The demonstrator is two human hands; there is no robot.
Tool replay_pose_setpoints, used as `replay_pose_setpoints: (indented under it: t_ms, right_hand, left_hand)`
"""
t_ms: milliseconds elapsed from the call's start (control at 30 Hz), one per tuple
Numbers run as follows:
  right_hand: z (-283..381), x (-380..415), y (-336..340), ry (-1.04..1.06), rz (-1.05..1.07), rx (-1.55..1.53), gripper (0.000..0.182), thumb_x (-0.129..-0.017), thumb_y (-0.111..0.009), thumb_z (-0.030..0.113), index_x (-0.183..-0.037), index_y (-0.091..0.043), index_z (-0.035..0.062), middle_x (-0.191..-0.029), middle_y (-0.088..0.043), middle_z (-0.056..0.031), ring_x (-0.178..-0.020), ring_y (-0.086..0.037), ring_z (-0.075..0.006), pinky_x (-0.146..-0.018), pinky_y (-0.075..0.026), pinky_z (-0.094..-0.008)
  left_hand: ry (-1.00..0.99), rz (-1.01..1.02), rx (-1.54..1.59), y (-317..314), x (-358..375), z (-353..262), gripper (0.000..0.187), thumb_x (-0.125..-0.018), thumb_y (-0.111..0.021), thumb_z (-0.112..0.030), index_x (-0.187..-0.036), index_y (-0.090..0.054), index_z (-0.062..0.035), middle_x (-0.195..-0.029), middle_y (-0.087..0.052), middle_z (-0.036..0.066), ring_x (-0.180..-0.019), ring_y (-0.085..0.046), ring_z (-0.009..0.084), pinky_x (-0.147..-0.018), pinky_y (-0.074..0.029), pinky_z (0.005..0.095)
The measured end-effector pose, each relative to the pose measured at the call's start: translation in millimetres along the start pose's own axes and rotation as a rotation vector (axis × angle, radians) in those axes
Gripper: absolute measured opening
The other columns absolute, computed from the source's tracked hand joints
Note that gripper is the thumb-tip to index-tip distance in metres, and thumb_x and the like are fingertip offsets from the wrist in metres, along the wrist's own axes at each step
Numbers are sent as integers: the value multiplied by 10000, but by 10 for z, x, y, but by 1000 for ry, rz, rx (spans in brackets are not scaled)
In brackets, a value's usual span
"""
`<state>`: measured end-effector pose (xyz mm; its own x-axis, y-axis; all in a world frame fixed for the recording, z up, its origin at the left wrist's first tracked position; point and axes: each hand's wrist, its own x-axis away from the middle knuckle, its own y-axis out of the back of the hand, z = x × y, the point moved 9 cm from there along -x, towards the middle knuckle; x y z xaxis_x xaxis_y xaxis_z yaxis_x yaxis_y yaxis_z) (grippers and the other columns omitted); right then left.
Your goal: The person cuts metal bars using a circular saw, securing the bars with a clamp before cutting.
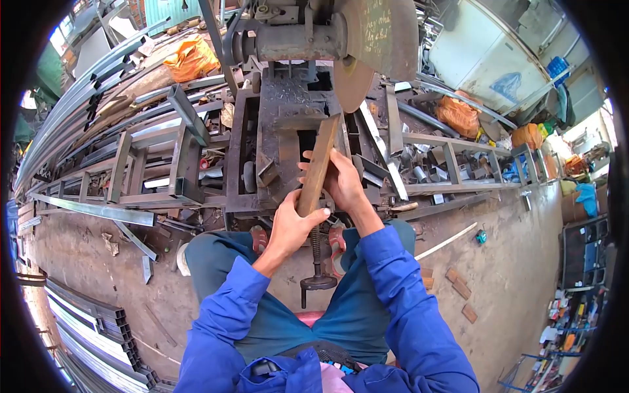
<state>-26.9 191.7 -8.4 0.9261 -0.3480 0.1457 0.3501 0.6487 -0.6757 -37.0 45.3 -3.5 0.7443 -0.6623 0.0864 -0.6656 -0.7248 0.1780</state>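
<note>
A brown, rusty-looking flat metal bar (319, 164) is held tilted, its far end up near the saw disc. My left hand (287, 226) is closed round its lower end, thumb stretched across to the right. Higher up, my right hand (344, 185) grips the bar's right side, and some fingertips show past its left edge. Beyond the bar stands a cut-off saw with a large disc (352, 84) under a metal guard (386, 39) marked with writing. Below my hands, a screw with a handwheel (318, 283) sticks out from the saw's base (246, 204) between my knees.
Steel frames (124, 167) and long metal bars (72, 121) lie to the left; another frame (452, 164) with scrap is at right. Orange bags (191, 60) lie among the stock. Small brown blocks (460, 285) and a green tape measure (481, 236) are on the floor.
</note>
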Motion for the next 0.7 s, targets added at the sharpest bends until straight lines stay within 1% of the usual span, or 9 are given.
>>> replay_pose_setpoints:
  t_ms: [33, 100, 167, 300, 433, 500, 600, 633, 700]
  right_hand:
    - [-32, 10, -28, -25, -38, -26, 404, -1083, -413, 341, -1325, -487, 26, -1249, -618, -157, -1109, -650, -333, -877, -592, -526]
    - [-44, -47, -63, -11, 10, -63, 475, -1088, -383, 392, -1361, -479, 16, -1290, -606, -163, -1138, -634, -333, -908, -578, -522]
    - [-73, -89, -117, -64, 71, -253, 553, -1092, -339, 426, -1423, -466, 2, -1321, -604, -182, -1205, -607, -362, -986, -539, -530]
    - [-111, -167, -103, -107, 211, -359, 595, -1093, -295, 450, -1384, -490, -31, -1306, -609, -193, -1129, -625, -331, -995, -528, -449]
    - [-221, -192, 80, -40, 147, -557, 603, -1099, -273, 438, -1376, -493, -50, -1281, -613, -204, -1108, -630, -315, -996, -520, -414]
    - [-164, -117, 172, -1, 36, -684, 603, -1105, -243, 431, -1386, -492, -41, -1256, -622, -201, -1122, -624, -308, -1007, -514, -415]
    - [-131, 87, 64, 11, -37, -622, 569, -1108, -236, 431, -1442, -456, 26, -1348, -578, -158, -1196, -589, -296, -1045, -499, -427]
    - [-105, 170, 38, 55, -105, -562, 559, -1109, -232, 432, -1461, -439, 52, -1384, -557, -142, -1224, -574, -291, -1059, -491, -432]
    - [-150, 308, -113, 19, -25, -471, 503, -1112, -284, 400, -1475, -417, 77, -1433, -520, -119, -1257, -554, -271, -1063, -480, -446]
  left_hand:
    - [-7, -5, 0, 7, 16, 21, 699, -794, -792, -245, -1316, -500, 116, -1024, -658, 144, -889, -665, 178, -797, -537, 296]
    - [78, 25, 102, 11, 58, -54, 806, -780, -821, -262, -1379, -432, 111, -1243, -609, 220, -1173, -603, 243, -1036, -452, 362]
    - [30, 77, 138, -14, 59, -93, 844, -780, -817, -248, -1420, -386, 93, -1298, -578, 208, -1211, -583, 238, -1051, -441, 353]
    - [-36, 185, 471, -5, -11, -214, 881, -766, -819, -213, -1465, -361, 63, -1348, -539, 163, -1273, -532, 242, -1090, -404, 352]
    - [-41, 444, 875, 10, 32, -399, 1057, -722, -835, -185, -1580, -246, 1, -1438, -450, 146, -1284, -531, 254, -1093, -412, 374]
    - [-103, 517, 872, -41, 76, -431, 1156, -709, -870, -225, -1601, -172, 7, -1476, -401, 146, -1354, -455, 244, -1138, -360, 374]
    - [-572, 287, -93, -98, 82, -556, 1193, -723, -912, -340, -1582, -158, -1, -1494, -343, 163, -1414, -371, 284, -1155, -341, 422]
    - [-568, 279, -97, -169, 65, -472, 1193, -723, -912, -340, -1582, -158, -1, -1494, -343, 163, -1414, -371, 284, -1155, -341, 422]
    - [-683, -168, -273, 31, 100, -418, 1136, -696, -945, -351, -1526, -247, -14, -1529, -312, 192, -1441, -334, 319, -1165, -338, 435]
